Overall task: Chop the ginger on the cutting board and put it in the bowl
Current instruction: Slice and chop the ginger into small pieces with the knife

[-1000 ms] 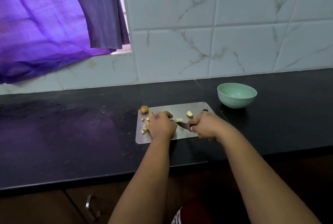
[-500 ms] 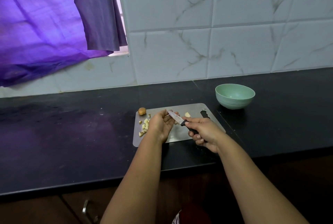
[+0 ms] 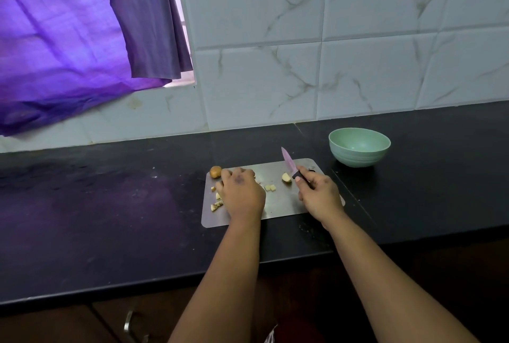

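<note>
Black worktop (image 3: 110, 218), marble-tile wall, purple curtain (image 3: 68, 39). Left hand (image 3: 242, 193) palm-down on board (image 3: 278, 202), grip unclear. Right hand (image 3: 319, 193) fingers curled round knife (image 3: 289, 163). Bowl (image 3: 359, 147) beside.

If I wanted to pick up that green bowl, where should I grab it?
Probably by the rim of the green bowl, coming from above on its near side. It stands upright and open on the counter, apart from the cutting board; its rounded walls narrow downward, so lower grips might slip.

A black countertop (image 3: 110, 218) is seen below a tiled wall. A steel cutting board (image 3: 278, 202) & green bowl (image 3: 359, 147) are set on it, apart.
</note>
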`<state>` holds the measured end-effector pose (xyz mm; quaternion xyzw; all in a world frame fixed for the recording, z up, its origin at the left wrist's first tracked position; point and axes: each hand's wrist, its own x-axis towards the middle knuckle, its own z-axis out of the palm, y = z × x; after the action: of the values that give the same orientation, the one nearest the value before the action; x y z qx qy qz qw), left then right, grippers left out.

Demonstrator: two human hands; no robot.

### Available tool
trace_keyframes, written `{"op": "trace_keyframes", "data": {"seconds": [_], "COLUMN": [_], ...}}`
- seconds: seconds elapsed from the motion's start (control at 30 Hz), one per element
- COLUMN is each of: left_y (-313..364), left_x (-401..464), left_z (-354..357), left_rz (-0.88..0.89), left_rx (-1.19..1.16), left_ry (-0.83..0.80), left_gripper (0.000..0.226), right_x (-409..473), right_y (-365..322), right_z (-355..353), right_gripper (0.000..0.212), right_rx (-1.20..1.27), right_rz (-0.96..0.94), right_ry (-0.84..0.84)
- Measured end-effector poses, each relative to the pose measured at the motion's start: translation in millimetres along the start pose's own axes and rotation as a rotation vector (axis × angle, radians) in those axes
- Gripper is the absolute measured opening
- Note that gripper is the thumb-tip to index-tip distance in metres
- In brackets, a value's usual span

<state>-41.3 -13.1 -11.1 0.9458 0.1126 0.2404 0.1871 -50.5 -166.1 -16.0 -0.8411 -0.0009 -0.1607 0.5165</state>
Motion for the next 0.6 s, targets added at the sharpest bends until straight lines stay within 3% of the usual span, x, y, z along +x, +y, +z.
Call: {"op": "trace_keyframes", "data": {"seconds": [0.13, 0.27, 0.47, 0.6], "left_y": [-1.6, 4.0, 3.7, 2.8], "left_x": [1.1, 0.0, 6.9, 3.5], "left_z": [5.0, 13.7, 19.0, 14.9], "left_rz": [0.084, 0.244, 0.256, 0.184], "left_rx": [0.016, 0.033, 0.096, 0.106], "left_ry": [-0.001, -0.118, -0.131, -0.029], "left_gripper": [0.029, 0.033, 0.028, 0.007], "right_x": [3.3, 2.9, 0.5, -0.5], "right_y": [6.2, 11.0, 13.0, 15.8], "right_z": [5.6, 8.1, 8.8, 7.4], "right_gripper": [0.037, 0.039, 0.039, 0.040], "right_rx": [-0.020, -0.070, -0.087, -0.096], "right_rz": [-0.060, -0.134, -0.170, -0.172], "right_ry": [0.056, 0.069, 0.042, 0.019]}}
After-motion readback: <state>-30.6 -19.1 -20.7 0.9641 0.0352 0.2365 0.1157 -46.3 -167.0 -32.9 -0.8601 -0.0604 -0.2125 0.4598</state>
